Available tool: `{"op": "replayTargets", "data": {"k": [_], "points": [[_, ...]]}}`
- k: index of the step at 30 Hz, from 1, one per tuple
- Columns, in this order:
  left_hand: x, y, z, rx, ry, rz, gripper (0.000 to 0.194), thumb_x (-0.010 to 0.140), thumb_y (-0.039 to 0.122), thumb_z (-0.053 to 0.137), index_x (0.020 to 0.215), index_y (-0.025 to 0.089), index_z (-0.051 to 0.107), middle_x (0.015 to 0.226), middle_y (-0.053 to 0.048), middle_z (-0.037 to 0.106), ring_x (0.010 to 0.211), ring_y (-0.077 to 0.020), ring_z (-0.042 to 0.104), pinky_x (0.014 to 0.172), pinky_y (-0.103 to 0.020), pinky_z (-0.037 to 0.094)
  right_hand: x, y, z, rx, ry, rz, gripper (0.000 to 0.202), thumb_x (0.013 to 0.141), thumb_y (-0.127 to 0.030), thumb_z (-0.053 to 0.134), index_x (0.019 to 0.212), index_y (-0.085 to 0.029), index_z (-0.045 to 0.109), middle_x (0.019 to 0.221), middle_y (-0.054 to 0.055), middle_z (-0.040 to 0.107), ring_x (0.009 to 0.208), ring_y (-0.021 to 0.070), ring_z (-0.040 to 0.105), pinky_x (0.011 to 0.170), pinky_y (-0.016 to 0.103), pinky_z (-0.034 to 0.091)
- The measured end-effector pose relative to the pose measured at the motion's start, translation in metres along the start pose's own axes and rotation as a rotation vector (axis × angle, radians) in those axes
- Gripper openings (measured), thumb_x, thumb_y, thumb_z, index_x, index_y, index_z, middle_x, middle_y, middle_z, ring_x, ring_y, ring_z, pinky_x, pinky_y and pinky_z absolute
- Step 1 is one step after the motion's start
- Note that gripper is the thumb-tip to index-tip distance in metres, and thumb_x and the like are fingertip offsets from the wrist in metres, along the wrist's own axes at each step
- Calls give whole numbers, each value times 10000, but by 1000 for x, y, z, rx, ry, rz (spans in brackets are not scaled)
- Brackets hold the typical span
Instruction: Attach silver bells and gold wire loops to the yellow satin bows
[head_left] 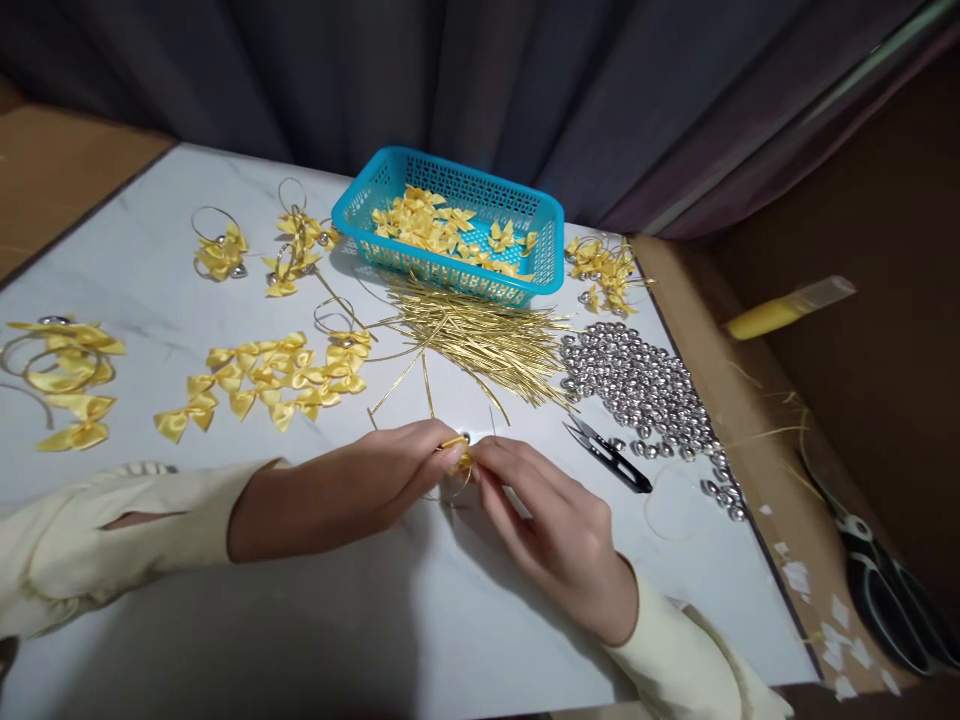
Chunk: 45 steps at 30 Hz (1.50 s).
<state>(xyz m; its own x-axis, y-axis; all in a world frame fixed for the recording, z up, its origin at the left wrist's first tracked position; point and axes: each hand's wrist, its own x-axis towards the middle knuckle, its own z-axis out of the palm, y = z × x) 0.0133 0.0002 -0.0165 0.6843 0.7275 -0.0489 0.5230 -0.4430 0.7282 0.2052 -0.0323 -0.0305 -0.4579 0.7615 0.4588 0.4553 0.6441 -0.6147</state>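
My left hand (367,475) pinches a small yellow ribbon bow (463,462) over the middle front of the white board. At the same bow, the fingertips of my right hand (555,525) are closed, also gripping it. A small silver bell shows at the bow's top, and a thin cord loops below; the fingers hide most of the piece. Just beyond my hands lies a heap of gold cords (487,345). Black-handled thread snips (611,460) lie right of my right hand, beside a spread of silver bells (637,385). Several loose yellow bows (270,375) sit left of the cords.
A blue basket (547,225) holding yellow bows stands at the back. Bows with cord loops and bells lie in clusters at the far left (79,375), back left (223,252) and back right (607,270). Scissors (885,595) and paper scraps lie off the board's right edge.
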Motion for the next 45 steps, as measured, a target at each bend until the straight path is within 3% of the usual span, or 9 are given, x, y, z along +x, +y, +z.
{"op": "replayTargets", "data": {"k": [7, 10, 20, 25, 32, 37, 45], "points": [[-7, -4, 14, 23, 62, -41, 233, 968, 313, 285, 813, 197, 413, 706, 30, 480, 598, -119, 482, 595, -239, 420, -4, -6, 9, -83, 85, -7, 287, 885, -47, 466, 1155, -139, 502, 998, 116, 641, 932, 174, 626, 764, 306, 576], [-7, -5, 16, 37, 84, -31, 221, 969, 289, 277, 847, 194, 434, 736, 19, 499, 633, -126, 501, 627, -245, 429, -3, -7, 9, -62, 87, -5, 269, 886, -46, 461, 1136, -130, 511, 990, 125, 644, 942, 180, 627, 760, 313, 578], [-1, -6, -3, -56, 23, 139, 182, 970, 185, 307, 911, 193, 478, 786, 30, 529, 686, -98, 490, 640, -184, 373, 7, -7, -7, 198, 77, 232, 129, 853, -89, 543, 922, -151, 634, 872, 49, 684, 775, 121, 644, 716, 248, 559], [3, -6, -12, -45, -52, 170, 200, 964, 188, 343, 827, 177, 488, 736, 28, 529, 648, -91, 486, 605, -176, 351, 9, -4, -12, 271, -6, 303, 133, 849, -101, 544, 886, -161, 657, 826, 38, 692, 721, 112, 642, 636, 213, 544], [6, -8, -19, -127, -186, 209, 207, 953, 161, 361, 849, 179, 539, 705, 37, 525, 608, -75, 471, 584, -156, 331, 15, 1, -21, 465, -218, 410, 123, 843, -99, 540, 829, -115, 662, 731, 47, 691, 643, 98, 654, 585, 188, 514], [9, -9, -20, -224, -235, 143, 245, 961, 235, 376, 787, 161, 532, 635, 44, 488, 559, -67, 446, 544, -156, 325, 19, 1, -26, 567, -288, 527, 107, 833, -139, 572, 803, -121, 673, 698, 44, 688, 625, 104, 651, 590, 200, 522], [13, -14, -19, -614, -428, -120, 321, 953, 392, 410, 769, 155, 527, 553, 61, 460, 467, -60, 403, 478, -167, 344, 21, 1, -22, 846, -279, 758, 188, 780, -308, 678, 762, -121, 677, 604, 43, 678, 572, 117, 644, 586, 233, 546]]}}
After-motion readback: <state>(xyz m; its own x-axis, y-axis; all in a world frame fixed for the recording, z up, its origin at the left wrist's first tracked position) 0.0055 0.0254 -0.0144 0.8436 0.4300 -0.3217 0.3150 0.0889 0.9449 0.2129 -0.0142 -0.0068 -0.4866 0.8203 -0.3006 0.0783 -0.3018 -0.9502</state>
